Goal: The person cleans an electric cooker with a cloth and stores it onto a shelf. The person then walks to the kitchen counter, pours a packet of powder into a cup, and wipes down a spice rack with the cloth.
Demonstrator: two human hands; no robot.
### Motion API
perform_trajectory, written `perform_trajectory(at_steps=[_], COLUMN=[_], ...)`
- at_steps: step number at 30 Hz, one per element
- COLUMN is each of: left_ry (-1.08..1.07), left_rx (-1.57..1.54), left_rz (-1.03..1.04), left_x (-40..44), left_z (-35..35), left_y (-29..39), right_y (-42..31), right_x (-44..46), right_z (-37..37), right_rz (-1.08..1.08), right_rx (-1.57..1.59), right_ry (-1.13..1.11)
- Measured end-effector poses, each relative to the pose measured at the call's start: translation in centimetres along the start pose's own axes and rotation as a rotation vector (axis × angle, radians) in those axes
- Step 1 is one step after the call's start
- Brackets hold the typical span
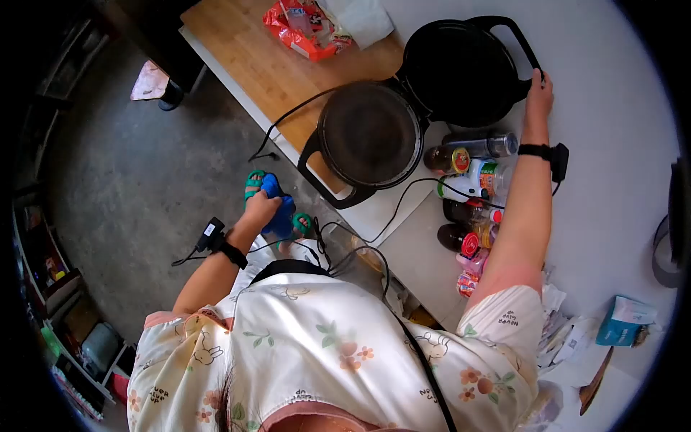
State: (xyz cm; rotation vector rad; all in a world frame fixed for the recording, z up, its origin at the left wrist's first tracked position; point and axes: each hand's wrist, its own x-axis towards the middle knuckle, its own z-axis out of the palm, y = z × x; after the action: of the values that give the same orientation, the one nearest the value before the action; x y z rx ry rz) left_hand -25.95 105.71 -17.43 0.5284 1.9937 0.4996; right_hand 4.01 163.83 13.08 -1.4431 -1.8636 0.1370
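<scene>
A black electric griddle lies opened out at the table edge, its lower round plate [371,137] nearer me and its lid [461,72] folded back beyond. My right hand [538,104] reaches far forward, with its fingers closed around the corner of the lid's loop handle. Low in front of my body, over the floor side, my left hand [263,209] grips a bunched blue cloth [282,216]. The cloth hangs apart from the griddle, and part of it is hidden behind the hand.
Beside the griddle stand several jars and bottles [471,237], under my right arm. A red snack bag [309,32] sits on the wooden board [266,65]. The griddle's power cord [277,126] crosses that board and hangs over its edge. A stool [151,81] stands on the floor.
</scene>
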Motion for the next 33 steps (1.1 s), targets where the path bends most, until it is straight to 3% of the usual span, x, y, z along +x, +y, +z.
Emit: perform_trajectory(at_steps=[5, 10, 11, 16, 19, 26, 27, 29, 30, 32, 33], left_ry=[-0.013, -0.006, -0.001, -0.035, -0.061, -0.177, -0.195, -0.319, -0.386, -0.648, -0.639], left_rx=[-0.195, -0.334, -0.356, -0.408, -0.508, -0.277, -0.248, -0.535, -0.702, -0.882, -0.787], left_rz=[-0.057, -0.149, -0.166, -0.131, -0.137, -0.147, -0.148, -0.177, -0.157, -0.127, -0.148], left_x=[1.8, 0.1, 0.0, -0.3, -3.6, -6.0, -6.7, -8.9, -10.1, -8.4, -8.4], left_z=[0.7, -1.7, -2.1, -4.4, -5.2, -1.4, -0.6, 0.7, 1.4, 4.5, 4.4], left_y=[-1.5, 0.7, 0.9, -0.4, 1.8, 3.3, 4.4, 6.8, 7.9, 5.9, 6.3], right_y=[-7.8, -16.4, -15.5, -13.3, -11.9, -11.0, -11.8, -13.6, -14.0, -12.7, -12.2], right_x=[-10.2, -28.8, -31.9, -44.0, -47.0, -49.9, -50.3, -51.2, -51.6, -53.9, -54.8], right_z=[-7.5, -10.5, -9.4, -2.1, 1.0, 2.1, 1.1, -0.9, -1.2, -0.7, -0.5], right_rz=[-0.13, -0.282, -0.451, -0.534, -0.528, -0.47, -0.326, -0.02, -0.149, -0.062, -0.017], right_rx=[0.096, 0.029, -0.013, -0.035, -0.066, -0.018, 0.176, 0.56, 0.561, 0.546, 0.542], right_ry=[-0.207, -0.48, -0.518, -0.614, -0.654, -0.644, -0.736, -0.892, -0.825, -0.808, -0.801])
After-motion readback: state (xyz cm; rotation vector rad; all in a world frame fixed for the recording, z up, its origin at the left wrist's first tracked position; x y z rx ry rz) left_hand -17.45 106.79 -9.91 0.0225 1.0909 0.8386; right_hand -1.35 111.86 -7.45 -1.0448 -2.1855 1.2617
